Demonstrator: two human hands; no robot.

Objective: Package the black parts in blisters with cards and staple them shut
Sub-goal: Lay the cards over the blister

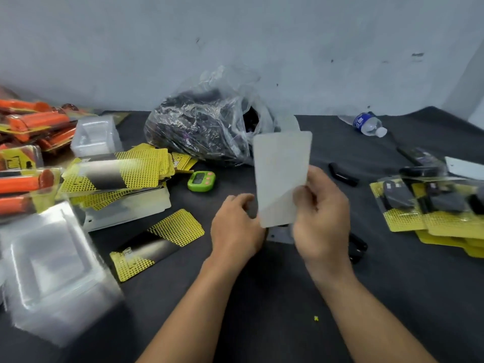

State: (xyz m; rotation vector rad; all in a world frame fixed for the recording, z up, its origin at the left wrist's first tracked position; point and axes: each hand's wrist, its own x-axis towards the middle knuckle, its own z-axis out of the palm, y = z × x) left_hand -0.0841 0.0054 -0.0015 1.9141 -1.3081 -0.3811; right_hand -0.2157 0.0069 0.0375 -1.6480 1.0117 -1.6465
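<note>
A blank-backed card (281,176) stands upright over the desk (262,305).
It looks light, thin and bendy, best pinched at the edges: the right hand (322,218) grips its lower right side, while the left hand (235,226) curls beside its lower corner, hold unclear.

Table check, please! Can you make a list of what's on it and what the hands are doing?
Surface: dark table, covered in work piles.
Job's things: bag of black parts at back; stack of yellow cards and clear blisters at left; finished packs at right.
Clutter: green timer; water bottle on its side; orange-tool packs.
Hands: right hand pinches a card upright; left hand is beside its lower edge, grip unclear.
Cables: nothing seen.
Surroundings: grey wall behind.
</note>
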